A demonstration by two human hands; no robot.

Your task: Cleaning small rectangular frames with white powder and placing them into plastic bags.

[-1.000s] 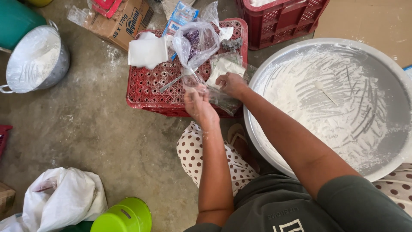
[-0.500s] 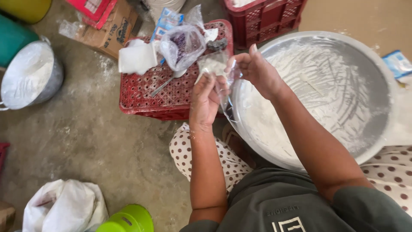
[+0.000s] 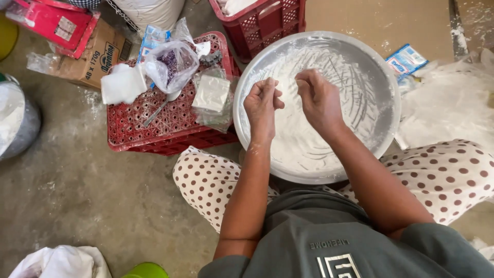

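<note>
Head view: left hand and right hand pinch loosely, empty, over floury basin; flour could spill.

Left hand raised, fingertips pinched together, forearm dusted white. Right hand just beside it, fingers curled inward, both forearms extended forward.

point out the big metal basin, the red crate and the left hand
metal basin [image 3: 378, 77], head view, bare right wall
red crate [image 3: 128, 126], head view, bare lattice top
left hand [image 3: 261, 105], head view, back of hand
</note>
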